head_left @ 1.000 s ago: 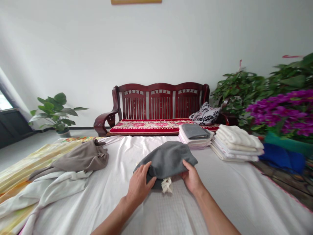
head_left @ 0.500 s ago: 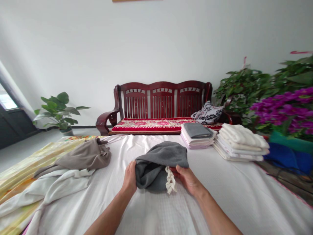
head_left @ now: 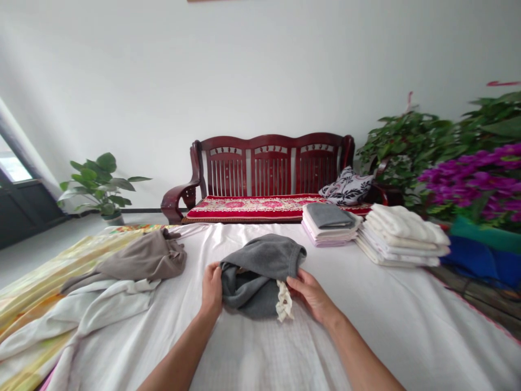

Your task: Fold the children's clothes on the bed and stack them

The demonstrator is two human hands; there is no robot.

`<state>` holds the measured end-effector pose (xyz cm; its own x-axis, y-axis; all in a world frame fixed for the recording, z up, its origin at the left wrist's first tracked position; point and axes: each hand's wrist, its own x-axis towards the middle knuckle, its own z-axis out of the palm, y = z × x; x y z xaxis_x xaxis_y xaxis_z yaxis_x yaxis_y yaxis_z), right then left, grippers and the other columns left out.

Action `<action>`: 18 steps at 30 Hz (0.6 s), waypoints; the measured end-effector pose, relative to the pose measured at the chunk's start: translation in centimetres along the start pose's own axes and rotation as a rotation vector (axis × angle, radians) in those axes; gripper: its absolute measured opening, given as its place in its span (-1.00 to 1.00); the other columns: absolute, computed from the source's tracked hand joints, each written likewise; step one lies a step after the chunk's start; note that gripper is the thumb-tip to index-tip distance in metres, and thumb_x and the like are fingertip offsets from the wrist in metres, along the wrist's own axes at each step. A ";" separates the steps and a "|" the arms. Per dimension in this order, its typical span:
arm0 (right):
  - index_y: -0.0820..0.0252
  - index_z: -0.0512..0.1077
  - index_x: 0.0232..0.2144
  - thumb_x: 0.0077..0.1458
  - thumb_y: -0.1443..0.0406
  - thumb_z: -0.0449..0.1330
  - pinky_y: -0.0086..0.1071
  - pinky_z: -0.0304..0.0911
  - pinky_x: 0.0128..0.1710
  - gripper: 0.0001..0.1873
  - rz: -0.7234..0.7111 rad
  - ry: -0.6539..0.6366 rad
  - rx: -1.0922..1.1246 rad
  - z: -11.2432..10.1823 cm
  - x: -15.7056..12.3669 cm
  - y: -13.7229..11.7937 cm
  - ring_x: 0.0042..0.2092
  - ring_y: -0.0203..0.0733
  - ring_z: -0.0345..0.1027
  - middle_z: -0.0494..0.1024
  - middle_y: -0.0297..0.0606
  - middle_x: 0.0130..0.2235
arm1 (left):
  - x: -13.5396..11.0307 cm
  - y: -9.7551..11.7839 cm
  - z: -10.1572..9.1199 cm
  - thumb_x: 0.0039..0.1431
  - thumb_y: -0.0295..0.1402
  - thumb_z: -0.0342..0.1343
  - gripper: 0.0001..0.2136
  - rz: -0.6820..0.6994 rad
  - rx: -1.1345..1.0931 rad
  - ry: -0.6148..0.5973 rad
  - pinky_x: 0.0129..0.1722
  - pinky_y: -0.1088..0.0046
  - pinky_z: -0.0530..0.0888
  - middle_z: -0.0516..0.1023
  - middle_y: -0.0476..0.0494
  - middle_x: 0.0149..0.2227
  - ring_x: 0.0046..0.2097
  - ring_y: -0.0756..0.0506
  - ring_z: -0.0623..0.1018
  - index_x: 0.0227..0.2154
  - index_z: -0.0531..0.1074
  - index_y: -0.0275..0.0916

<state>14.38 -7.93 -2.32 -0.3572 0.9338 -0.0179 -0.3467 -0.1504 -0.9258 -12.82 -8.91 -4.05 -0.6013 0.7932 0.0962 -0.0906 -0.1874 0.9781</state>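
Note:
A dark grey garment with a cream ruffled trim lies bunched on the white sheet in front of me. My left hand grips its left edge, thumb on the near side and the other fingers partly behind the cloth. At the opposite edge, my right hand pinches the fabric near a seamed hem, just above the ruffle. Between the hands the cloth gapes into a dark fold. What kind of garment it is does not show clearly.
A brown garment and a pale grey garment lie loose at left. Two folded stacks stand at back right: one topped by grey cloth, the other whitish. Beyond the sheet is a wooden bench.
The garment's right edge has come down and slightly left with my right hand, and its hem now shows. My left hand has shifted slightly left, keeping its hold.

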 end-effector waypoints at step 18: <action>0.07 0.40 0.17 -0.44 0.22 0.58 0.02 0.15 0.19 0.02 -0.145 -0.332 -0.423 0.7 -0.6 0.5 0.17 0.17 0.27 0.43 -0.08 0.13 | -0.8 2.1 0.3 0.01 -0.16 0.31 -0.69 -0.332 -0.264 -0.185 -0.31 0.41 0.54 0.65 -0.10 -0.37 -0.34 -0.11 0.61 -0.28 0.52 -0.28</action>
<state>13.83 -8.80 -2.51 -0.6098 0.7724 0.1772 -0.0589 0.1788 -0.9821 -12.26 -9.75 -2.05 -0.3558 0.9209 -0.1591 -0.4680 -0.0282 0.8833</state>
